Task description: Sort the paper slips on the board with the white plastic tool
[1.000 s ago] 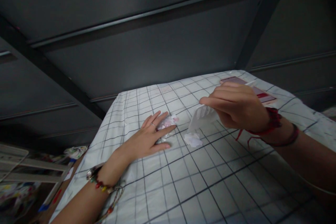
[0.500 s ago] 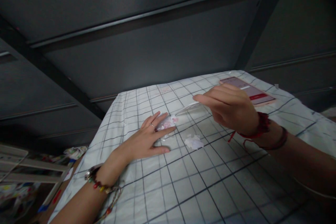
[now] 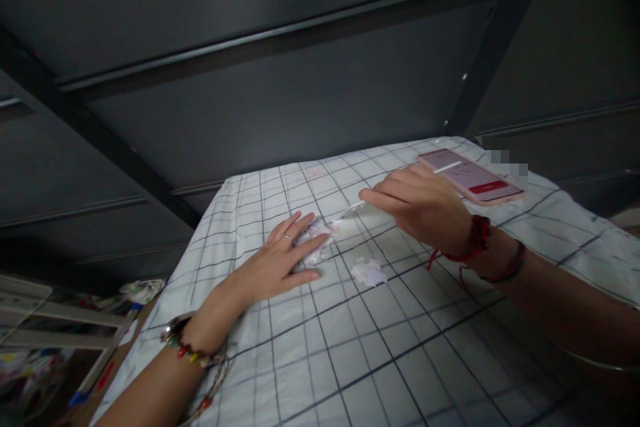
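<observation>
My left hand [image 3: 274, 259] lies palm down with its fingers spread over a small heap of torn paper scraps [image 3: 316, 248], white with some pink. Part of the heap is hidden beneath the fingers. My right hand [image 3: 420, 203] pinches a slim white stick-like tool [image 3: 353, 207]. Its front end reaches down to the edge of the heap, and its back end sticks out past the knuckles. Whether it has one or two prongs I cannot tell. A second, smaller pile of white paper scraps [image 3: 370, 271] rests on the cloth between the hands, nearer to me.
A checked white cloth [image 3: 360, 360] covers the surface under both hands. At the right rear lies a pink-edged phone [image 3: 487, 185] with its screen lit. Dark panels [image 3: 280, 100] stand behind. Down at the left is a pale slatted frame [image 3: 65, 313].
My right hand has moved slightly left, and the tool's front end sits lower, by the heap. My left hand has drawn back a little over the scraps.
</observation>
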{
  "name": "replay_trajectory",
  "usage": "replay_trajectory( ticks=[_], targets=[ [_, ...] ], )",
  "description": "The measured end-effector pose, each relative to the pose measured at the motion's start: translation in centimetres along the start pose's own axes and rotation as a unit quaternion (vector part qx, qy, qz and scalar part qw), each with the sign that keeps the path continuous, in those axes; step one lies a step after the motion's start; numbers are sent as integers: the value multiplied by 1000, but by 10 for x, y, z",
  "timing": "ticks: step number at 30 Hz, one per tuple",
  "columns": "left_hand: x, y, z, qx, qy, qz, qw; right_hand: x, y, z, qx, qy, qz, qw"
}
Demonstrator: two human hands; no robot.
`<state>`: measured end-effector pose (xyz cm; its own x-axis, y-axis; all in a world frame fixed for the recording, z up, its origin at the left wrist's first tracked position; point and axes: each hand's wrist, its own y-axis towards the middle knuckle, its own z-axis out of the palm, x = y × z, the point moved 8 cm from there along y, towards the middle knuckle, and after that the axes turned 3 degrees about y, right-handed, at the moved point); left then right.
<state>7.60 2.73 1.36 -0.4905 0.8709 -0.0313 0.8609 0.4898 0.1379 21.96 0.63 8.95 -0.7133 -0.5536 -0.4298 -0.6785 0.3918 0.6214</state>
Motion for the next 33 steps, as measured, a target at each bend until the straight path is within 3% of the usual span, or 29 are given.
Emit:
replay_trajectory(
  ticks=[5, 10, 15, 21, 28, 33],
  targets=[
    [0, 0, 0, 4, 1, 0, 1000, -4, -2, -8, -35, -26, 6, 999],
    [-1, 0, -1, -4, -12, 0, 1000, -8, -4, -3, -8, -36, 14, 999],
    [0, -2, 0, -4, -13, 2, 1000, -16, -8, -9, -45, -40, 26, 998],
    [1, -3, 2, -9, -8, 9, 1000, -20, -9, -6, -14, -21, 28, 999],
    [2, -4, 3, -4, -16, 6, 1000, -34, -13, -9, -13, -7, 75, 997],
    [3, -5, 3, -6, -13, 6, 1000, -31, -15, -6, 19, 36, 55, 998]
  ],
)
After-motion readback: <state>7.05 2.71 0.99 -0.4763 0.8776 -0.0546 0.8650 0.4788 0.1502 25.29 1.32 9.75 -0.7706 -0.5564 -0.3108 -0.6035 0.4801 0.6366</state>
